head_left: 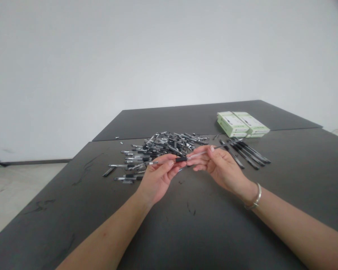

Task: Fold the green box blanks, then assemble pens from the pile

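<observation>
My left hand [161, 180] is closed round a clear pen barrel with a black grip [181, 159], its grip end pointing right. Between the fingertips of my right hand [218, 165] is a thin ink refill [225, 144], clear toward the barrel and dark toward its far right end. The refill's clear end lies in line with the grip end of the barrel; I cannot tell whether it has entered. Behind my left hand spreads a heap of pens and pen parts [169, 142]. Several black pens [249, 153] lie side by side beyond my right hand.
Light green and white boxes [243, 123] are stacked at the back right of the dark table [186, 232]. Small loose bits [121, 142] lie to the left of the heap. A seam crosses the table behind the pens, and a white wall [169, 56] stands behind.
</observation>
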A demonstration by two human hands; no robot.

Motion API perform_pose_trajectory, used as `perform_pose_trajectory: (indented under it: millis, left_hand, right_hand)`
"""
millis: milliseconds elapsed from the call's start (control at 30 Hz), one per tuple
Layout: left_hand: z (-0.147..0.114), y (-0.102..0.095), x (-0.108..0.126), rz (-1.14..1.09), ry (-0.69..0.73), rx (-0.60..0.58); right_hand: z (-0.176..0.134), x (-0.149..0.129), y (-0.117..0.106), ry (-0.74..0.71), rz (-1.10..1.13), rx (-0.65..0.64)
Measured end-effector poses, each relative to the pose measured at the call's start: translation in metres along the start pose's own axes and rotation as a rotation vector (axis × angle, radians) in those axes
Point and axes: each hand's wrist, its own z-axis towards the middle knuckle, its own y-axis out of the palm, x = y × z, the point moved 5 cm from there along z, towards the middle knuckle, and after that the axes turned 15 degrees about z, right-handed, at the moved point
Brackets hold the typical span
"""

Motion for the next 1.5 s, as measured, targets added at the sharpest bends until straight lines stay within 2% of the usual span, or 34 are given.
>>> perform_pose_trajectory:
  millis: [533, 1167, 1367, 1500]
  left_hand:
    - [0.0, -0.002, -0.001, 0.008, -0.007, 0.016]
    - [0.0, 0.001, -0.001, 0.019, -0.001, -0.023]
    - [-0.002, 0.005, -0.003, 0.015, 0.02, -0.091]
    - [-0.002, 0.004, -0.006, 0.019, -0.001, -0.085]
  right_hand:
    - [-0.001, 0.001, 0.002, 0.014, 0.001, -0.008]
    - [0.0, 0.003, 0.001, 0.001, -0.017, 0.015]
    - [-0.001, 0.015, 0.001, 0.006, -0.064, -0.021]
    - [-0.001, 0.023, 0.001, 0.075, -0.069, -0.026]
